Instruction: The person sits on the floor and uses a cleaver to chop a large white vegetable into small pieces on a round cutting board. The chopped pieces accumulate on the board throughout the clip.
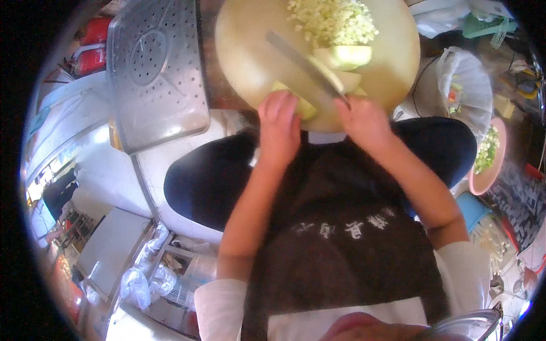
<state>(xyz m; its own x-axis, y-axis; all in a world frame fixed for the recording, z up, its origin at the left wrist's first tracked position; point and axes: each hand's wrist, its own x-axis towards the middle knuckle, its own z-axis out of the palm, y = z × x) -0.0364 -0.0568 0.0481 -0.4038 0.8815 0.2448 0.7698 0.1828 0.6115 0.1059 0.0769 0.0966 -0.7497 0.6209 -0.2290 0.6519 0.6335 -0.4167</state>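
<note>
A round cutting board point(251, 55) lies in front of me at the top of the view. My right hand point(369, 121) grips the handle of a kitchen knife point(305, 64), whose blade slants up and left over the board and is blurred. Under the fingers of my left hand point(278, 123) is a pale green vegetable piece point(306, 110), pressed to the board near its front edge. More pale vegetable chunks point(352, 56) sit right of the blade, some partly hidden by it. Beyond them is a heap of diced vegetable point(335, 21).
A perforated metal tray point(170, 89) stands left of the board. To the right are a bin with a clear plastic liner point(469, 81) holding scraps and a pink bowl point(498, 157) of chopped greens. Plastic bags point(138, 285) lie at the lower left.
</note>
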